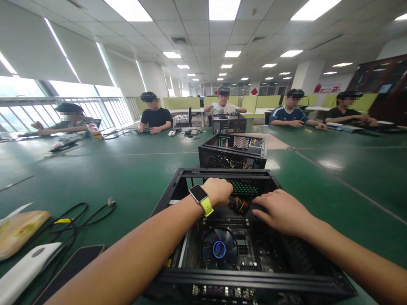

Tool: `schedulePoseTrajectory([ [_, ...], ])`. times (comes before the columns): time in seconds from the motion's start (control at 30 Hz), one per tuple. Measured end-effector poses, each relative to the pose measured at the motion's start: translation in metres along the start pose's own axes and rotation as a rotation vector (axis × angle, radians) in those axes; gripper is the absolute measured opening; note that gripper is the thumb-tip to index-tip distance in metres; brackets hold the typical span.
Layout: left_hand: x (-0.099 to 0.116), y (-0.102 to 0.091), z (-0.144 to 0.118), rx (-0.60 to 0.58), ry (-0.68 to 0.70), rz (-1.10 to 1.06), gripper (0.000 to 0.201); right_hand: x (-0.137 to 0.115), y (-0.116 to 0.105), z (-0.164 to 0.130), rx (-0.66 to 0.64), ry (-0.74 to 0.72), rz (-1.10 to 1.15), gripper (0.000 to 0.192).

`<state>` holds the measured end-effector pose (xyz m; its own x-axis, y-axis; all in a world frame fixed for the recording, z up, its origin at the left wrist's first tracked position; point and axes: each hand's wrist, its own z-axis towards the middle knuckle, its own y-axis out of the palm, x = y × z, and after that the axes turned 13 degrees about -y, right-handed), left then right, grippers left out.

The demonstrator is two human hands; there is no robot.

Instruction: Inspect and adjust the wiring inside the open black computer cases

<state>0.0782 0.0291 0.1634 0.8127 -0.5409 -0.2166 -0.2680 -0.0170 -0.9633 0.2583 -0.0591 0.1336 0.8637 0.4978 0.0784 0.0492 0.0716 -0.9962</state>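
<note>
An open black computer case (178, 188) lies on the green table in front of me. Inside it I see a motherboard with a round cooler fan (219, 249) bearing a blue centre. Both my hands reach into the case's far end. My left hand (218, 190), with a yellow-strapped watch on the wrist, is curled over a bundle of coloured cables (240, 205); its fingers are hidden. My right hand (280, 211) lies palm down just right of the cables, fingers pointing at them. Whether either hand grips anything is hidden.
Two more open cases (233, 152) (229, 123) stand farther back. At left lie a black cable (79, 214), a dark phone (73, 264), a white device (25, 269) and a wooden board (19, 228). Several people sit at the table's far side.
</note>
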Motion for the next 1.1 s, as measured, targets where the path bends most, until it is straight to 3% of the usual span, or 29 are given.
schedulePoseTrajectory([
  [0.53,-0.006,0.009,0.002,0.016,-0.031,0.022,0.025,-0.003,0.002,0.001,-0.019,-0.01,-0.002,0.031],
  [0.73,-0.003,0.007,0.0,-0.04,-0.032,0.017,0.03,-0.005,0.0,0.001,-0.026,0.003,-0.01,0.031],
  [0.83,0.0,0.003,-0.002,-0.164,0.011,0.018,0.032,-0.005,0.0,0.001,-0.025,0.009,-0.025,0.032],
  [1.0,0.005,0.008,-0.002,-0.536,0.219,-0.034,0.029,-0.005,0.004,0.001,-0.012,0.008,-0.036,0.033],
  [1.1,0.003,0.018,-0.001,-0.634,0.272,-0.079,0.039,-0.005,0.005,0.0,-0.006,0.008,-0.051,0.031],
])
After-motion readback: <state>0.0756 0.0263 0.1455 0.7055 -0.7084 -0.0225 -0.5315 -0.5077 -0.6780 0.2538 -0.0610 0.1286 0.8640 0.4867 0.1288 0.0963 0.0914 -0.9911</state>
